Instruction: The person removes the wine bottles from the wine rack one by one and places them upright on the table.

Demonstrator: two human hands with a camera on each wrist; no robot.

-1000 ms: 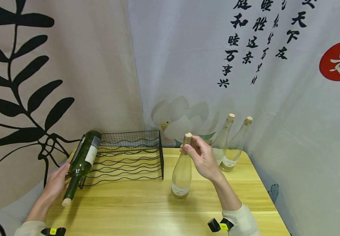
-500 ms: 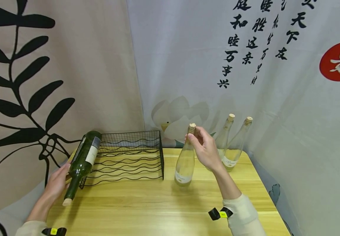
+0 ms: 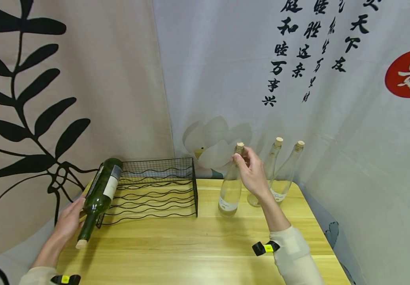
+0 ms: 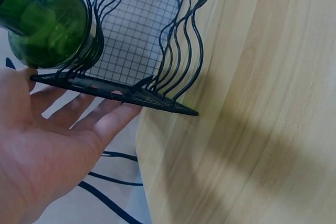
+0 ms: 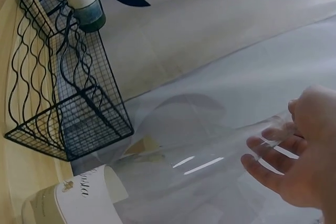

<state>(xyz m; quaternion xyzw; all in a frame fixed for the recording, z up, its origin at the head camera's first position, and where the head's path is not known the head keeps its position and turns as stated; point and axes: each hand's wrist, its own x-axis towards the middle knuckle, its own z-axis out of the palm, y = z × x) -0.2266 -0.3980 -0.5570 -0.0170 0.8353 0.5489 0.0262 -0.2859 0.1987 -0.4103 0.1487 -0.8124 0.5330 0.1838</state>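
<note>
My right hand [image 3: 254, 174] pinches the neck of a clear corked bottle [image 3: 231, 188], which leans slightly, its base low over the tabletop. In the right wrist view the bottle's white label [image 5: 84, 195] shows. My left hand [image 3: 68, 221] is at the left end of a black wire wine rack [image 3: 195, 194]. Its fingers [image 4: 118, 119] lie nearly straight against the outside of the end panel in the left wrist view. A green wine bottle [image 3: 98, 202] lies on the rack's left side, corked neck toward me, close above that hand.
Two more clear corked bottles, one behind my right hand [image 3: 270, 164] and one further right [image 3: 286, 174], stand at the back right of the wooden table [image 3: 176, 253]. A printed cloth backdrop [image 3: 208, 71] hangs directly behind the table.
My right hand has carried the clear bottle to the right and away from me, toward the other two clear bottles. The left hand, rack and green bottle have stayed in place.
</note>
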